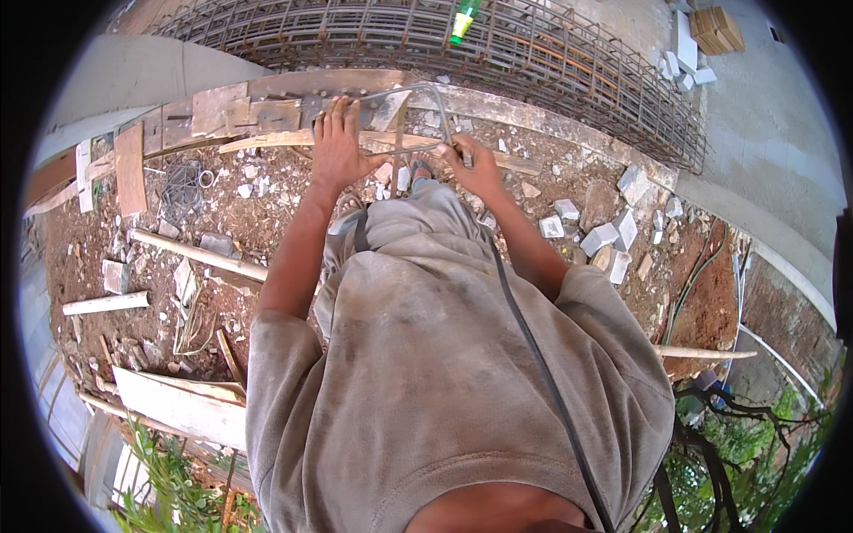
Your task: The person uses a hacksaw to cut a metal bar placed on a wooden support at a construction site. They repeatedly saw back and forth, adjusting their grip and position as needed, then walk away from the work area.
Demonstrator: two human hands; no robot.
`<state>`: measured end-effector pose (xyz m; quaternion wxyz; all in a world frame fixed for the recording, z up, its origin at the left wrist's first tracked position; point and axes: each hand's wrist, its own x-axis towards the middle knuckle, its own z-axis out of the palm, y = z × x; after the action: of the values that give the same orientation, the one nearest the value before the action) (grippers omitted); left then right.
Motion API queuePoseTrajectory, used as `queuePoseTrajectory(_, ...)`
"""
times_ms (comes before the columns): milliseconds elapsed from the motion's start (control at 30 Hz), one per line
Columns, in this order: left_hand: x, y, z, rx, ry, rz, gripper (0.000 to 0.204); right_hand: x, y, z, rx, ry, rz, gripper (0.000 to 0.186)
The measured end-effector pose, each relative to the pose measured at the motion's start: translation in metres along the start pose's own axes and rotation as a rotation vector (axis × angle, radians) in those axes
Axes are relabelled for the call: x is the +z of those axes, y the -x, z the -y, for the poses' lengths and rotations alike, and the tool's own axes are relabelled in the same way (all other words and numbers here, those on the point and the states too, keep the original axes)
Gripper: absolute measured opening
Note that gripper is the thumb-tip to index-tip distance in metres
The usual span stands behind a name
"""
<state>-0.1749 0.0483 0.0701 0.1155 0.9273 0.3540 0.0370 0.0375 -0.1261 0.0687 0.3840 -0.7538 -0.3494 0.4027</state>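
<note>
A thin grey steel rod [441, 108], bent into a roughly rectangular shape, lies between my hands at the edge of a wooden plank bench [302, 83]. My left hand [341, 144] rests palm down over the rod's left side, its fingers stretched toward the bench. The thumb points right, along the rod's near length. Curled around the right part of the rod is my right hand [473, 167], near where two lengths come together. Metal pegs [345, 91] stand up from the bench just beyond my left fingertips. Part of the rod is hidden beneath my left hand.
Beyond the bench lies a long rebar cage [551, 67] with a green bottle [463, 21] on it. Broken white blocks [601, 238] litter the dirt at right. At left are a tangle of wire [182, 188] and a pale pole [197, 252].
</note>
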Motion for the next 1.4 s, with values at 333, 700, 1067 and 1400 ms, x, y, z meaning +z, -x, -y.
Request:
queuePoseTrajectory(333, -0.019, 0.004, 0.003, 0.003, 0.059, -0.542, 0.132, -0.048, -0.024, 0.123, -0.545, 0.357, -0.082, 0.034)
queuePoseTrajectory(700, 0.036, 0.068, -0.006, -0.684, 0.826, -0.027, 0.052, 0.014, -0.13, 0.073, -0.233, 0.697, 0.26, 0.048)
queuePoseTrajectory(1067, 0.062, 0.076, 0.024, -0.77, 0.508, 0.003, 0.059, -0.051, -0.149, 0.045, 0.092, 0.13, -0.121, 0.064)
queuePoseTrajectory(1400, 0.061, 0.07, 0.036, -0.786, 0.555, -0.005, 0.058, -0.146, -0.077, 0.039, 0.361, 0.597, 0.115, 0.049)
